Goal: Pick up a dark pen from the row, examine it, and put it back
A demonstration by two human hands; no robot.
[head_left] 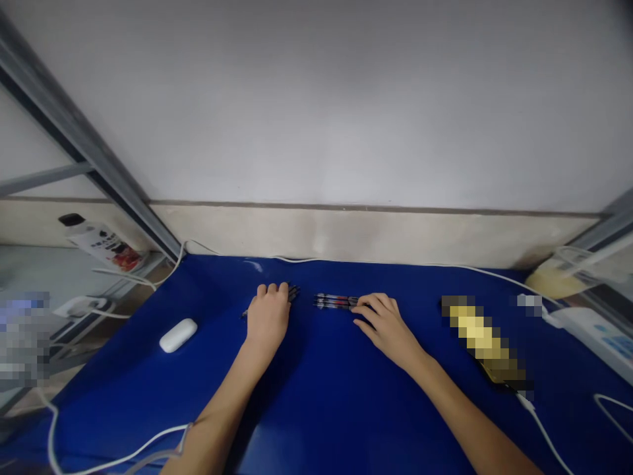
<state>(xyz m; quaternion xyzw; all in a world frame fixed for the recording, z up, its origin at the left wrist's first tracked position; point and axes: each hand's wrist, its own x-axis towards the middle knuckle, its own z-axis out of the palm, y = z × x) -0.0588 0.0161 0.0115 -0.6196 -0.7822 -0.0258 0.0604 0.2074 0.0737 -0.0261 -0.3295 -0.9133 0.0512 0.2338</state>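
Note:
My left hand (270, 313) rests on the blue tabletop, its fingers curled over a small bunch of dark pens (294, 292). Tips of these pens stick out on both sides of the hand, and the rest is hidden under it. To the right, several slim pens (332, 301) with dark and patterned barrels lie side by side, pointing left and right. My right hand (383, 321) has its bent fingers closed at their right ends, the thumb on the near side. A short gap separates the two groups of pens.
A white mouse-shaped case (179, 335) lies at the left. On the right is a yellow blurred object (482, 340) with a white cable (544, 432), near a white power strip (601, 336). A bottle (103, 241) stands beyond the metal frame at left. A wall (346, 234) borders the blue table (341, 409).

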